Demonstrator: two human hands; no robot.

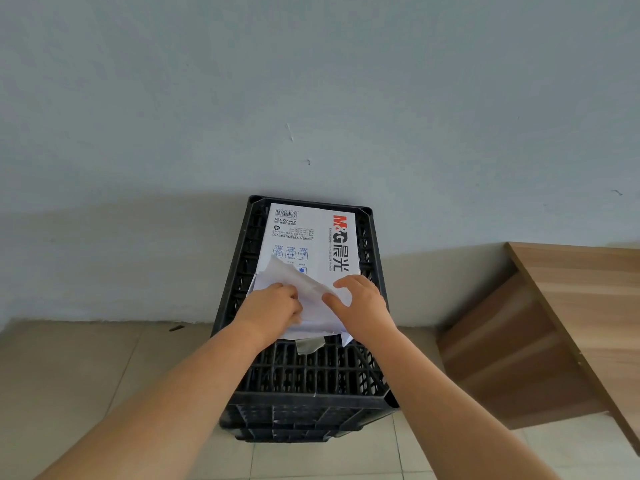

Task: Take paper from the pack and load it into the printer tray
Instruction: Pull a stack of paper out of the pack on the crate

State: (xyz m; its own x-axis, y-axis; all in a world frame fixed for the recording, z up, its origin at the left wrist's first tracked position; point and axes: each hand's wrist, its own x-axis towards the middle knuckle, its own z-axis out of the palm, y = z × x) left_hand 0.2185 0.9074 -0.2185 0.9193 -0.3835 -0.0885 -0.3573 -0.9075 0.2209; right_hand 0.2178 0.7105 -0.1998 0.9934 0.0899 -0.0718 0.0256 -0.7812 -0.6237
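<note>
A white paper pack (308, 237) with red and black lettering lies on top of a black plastic crate (304, 375) against the wall. Its wrapper is torn open at the near end, with a loose white flap (294, 275) folded up. My left hand (273, 310) has its fingers closed on the torn wrapper at the pack's near left corner. At the near right, my right hand (363, 303) rests on the pack, thumb pressing the flap and fingers spread. No printer is in view.
The crate stands on a beige tiled floor (86, 375) against a pale blue-grey wall (311, 98). A wooden desk (588, 306) with a slanted side panel is to the right. A grey scrap of wrapper (310, 344) hangs at the pack's near edge.
</note>
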